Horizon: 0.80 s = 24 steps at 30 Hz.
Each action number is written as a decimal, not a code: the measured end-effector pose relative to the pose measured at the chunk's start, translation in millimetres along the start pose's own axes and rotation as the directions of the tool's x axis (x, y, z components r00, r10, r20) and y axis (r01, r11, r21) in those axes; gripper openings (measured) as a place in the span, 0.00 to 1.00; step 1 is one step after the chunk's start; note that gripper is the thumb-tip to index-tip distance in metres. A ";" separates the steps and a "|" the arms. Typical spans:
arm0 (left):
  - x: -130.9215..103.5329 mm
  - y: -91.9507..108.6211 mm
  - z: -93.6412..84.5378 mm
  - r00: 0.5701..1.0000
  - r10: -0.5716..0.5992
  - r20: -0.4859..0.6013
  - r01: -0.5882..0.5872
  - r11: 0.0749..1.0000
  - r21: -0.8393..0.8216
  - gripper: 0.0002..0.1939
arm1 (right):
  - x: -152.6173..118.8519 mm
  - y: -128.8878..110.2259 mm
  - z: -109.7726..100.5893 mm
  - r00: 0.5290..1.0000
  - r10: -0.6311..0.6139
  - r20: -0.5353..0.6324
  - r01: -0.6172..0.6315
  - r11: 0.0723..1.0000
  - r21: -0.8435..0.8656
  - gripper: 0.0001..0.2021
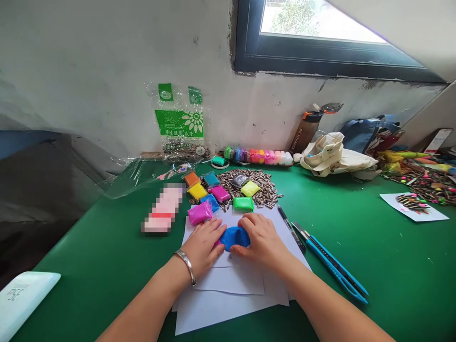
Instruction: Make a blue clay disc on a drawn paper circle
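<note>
A flattened piece of blue clay [235, 238] lies on stacked white paper [231, 280] in the middle of the table. My left hand [204, 241], with a silver bracelet at the wrist, rests at the clay's left edge, fingers spread, over something pink mostly hidden beneath it. My right hand [262, 240] curves round the clay's right side, thumb and fingers gripping its edge. Just beyond my left hand sits a magenta clay packet [200, 213]. Behind the paper are a green packet [243, 204], a yellow packet [250, 188] and several others beside a pile of striped seeds [265, 185].
Right of the paper lie a black pen [291, 229] and blue-handled scissors or tweezers [335, 263], with a blade-like tip. A bottle [305, 130], cloth bag [329, 154] and seed bag [181, 123] stand behind. A white device [26, 299] is at left.
</note>
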<state>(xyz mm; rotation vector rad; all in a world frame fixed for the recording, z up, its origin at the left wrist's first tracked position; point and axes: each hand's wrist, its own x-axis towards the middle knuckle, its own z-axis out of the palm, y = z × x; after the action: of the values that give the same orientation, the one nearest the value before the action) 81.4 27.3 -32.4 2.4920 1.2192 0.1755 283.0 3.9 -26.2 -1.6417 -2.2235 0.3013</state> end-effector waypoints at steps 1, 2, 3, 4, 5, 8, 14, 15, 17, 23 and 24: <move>-0.2 -0.9 0.6 1.000 0.007 -0.012 -0.007 1.000 -0.003 0.23 | 0.1 -2.0 1.7 1.000 -0.001 0.000 0.001 1.000 0.006 0.22; -0.4 -1.6 1.0 1.000 0.012 -0.020 -0.013 1.000 -0.006 0.23 | 0.3 -3.7 3.3 1.000 0.001 0.001 -0.001 1.000 0.013 0.22; -0.5 -2.1 1.3 1.000 0.016 -0.025 -0.016 1.000 -0.008 0.23 | 0.7 -5.0 4.8 1.000 0.005 0.000 -0.005 1.000 0.019 0.22; -0.6 -2.4 1.4 0.999 0.018 -0.027 -0.018 1.000 -0.008 0.23 | 1.1 -6.1 6.2 1.000 0.007 0.000 -0.007 1.000 0.022 0.22; -0.5 -2.5 1.3 0.999 0.020 -0.026 -0.020 1.000 -0.005 0.23 | 1.5 -7.0 7.6 1.000 0.009 -0.003 -0.009 1.000 0.019 0.22; 0.0 -1.6 1.1 1.000 0.012 -0.009 -0.011 1.000 0.015 0.22 | 2.5 -8.7 11.1 1.000 0.004 -0.012 -0.004 1.000 -0.003 0.21; 0.9 -0.5 1.3 1.000 0.015 -0.019 -0.015 1.000 0.008 0.21 | 3.4 -6.5 10.6 1.000 0.003 -0.015 -0.003 1.000 0.021 0.21; 0.8 -0.4 1.2 1.000 0.011 -0.018 -0.011 1.000 0.007 0.21 | 3.6 -5.8 9.9 1.000 0.003 -0.012 -0.002 0.999 0.037 0.21; 0.7 -0.2 0.9 1.000 0.000 -0.010 0.000 1.000 0.005 0.21 | 4.0 -4.8 8.9 1.000 0.006 -0.008 -0.005 0.998 0.061 0.22; 0.8 0.8 -0.2 1.000 -0.007 -0.003 0.007 1.000 0.002 0.22 | 3.2 -6.3 12.0 1.000 0.015 -0.025 -0.015 1.000 0.019 0.21; 0.8 0.9 -0.5 1.000 -0.011 0.003 0.011 1.000 0.006 0.22 | 3.0 -6.0 12.0 1.000 0.014 -0.025 -0.013 0.999 0.030 0.21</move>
<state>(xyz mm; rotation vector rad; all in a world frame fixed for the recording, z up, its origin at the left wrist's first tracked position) 82.4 27.6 -31.7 2.4891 1.2329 0.1654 272.1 5.4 -34.3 -1.6366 -2.1796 0.3144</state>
